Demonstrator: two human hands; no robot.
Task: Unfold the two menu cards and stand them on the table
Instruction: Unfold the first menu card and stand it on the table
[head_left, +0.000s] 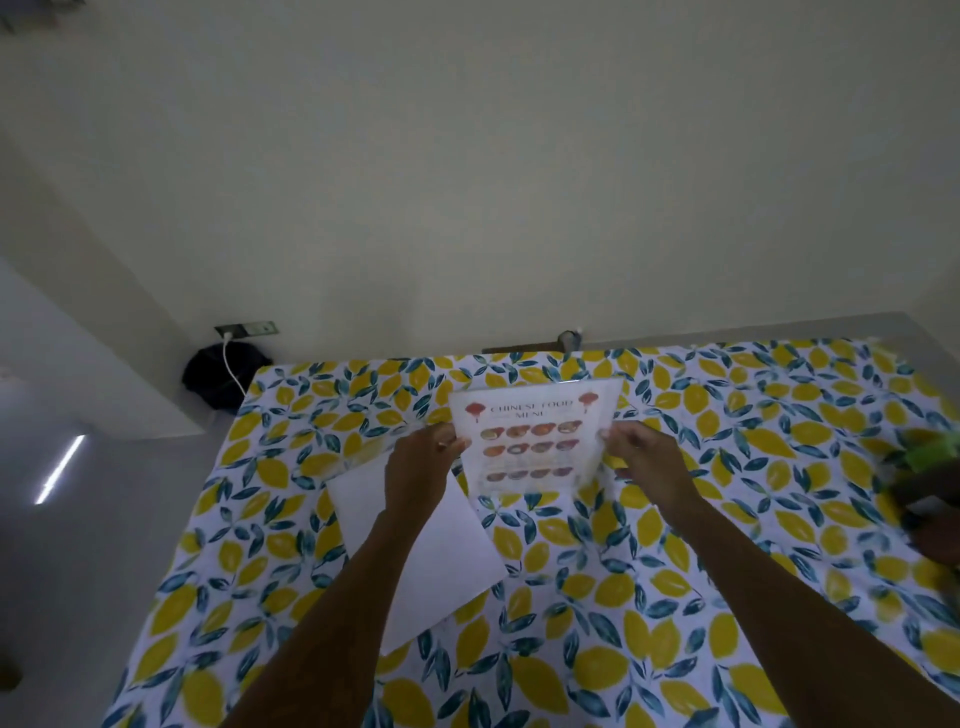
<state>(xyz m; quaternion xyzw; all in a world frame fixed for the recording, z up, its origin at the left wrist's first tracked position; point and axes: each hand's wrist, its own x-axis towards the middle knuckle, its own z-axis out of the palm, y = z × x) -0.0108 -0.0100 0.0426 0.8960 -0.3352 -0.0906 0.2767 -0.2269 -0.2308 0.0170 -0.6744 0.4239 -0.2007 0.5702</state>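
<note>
A white menu card printed "Chinese Food Menu", with rows of dish pictures, is held above the far middle of the table, its printed face toward me. My left hand pinches its left edge and my right hand pinches its right edge. A second card lies flat on the lemon-print tablecloth, plain white side up, under my left forearm, which hides part of it.
A green and dark object sits blurred at the table's right edge. Beyond the table's far left corner, a black bag lies on the floor under a wall socket with a white cable. The wall stands close behind the table.
</note>
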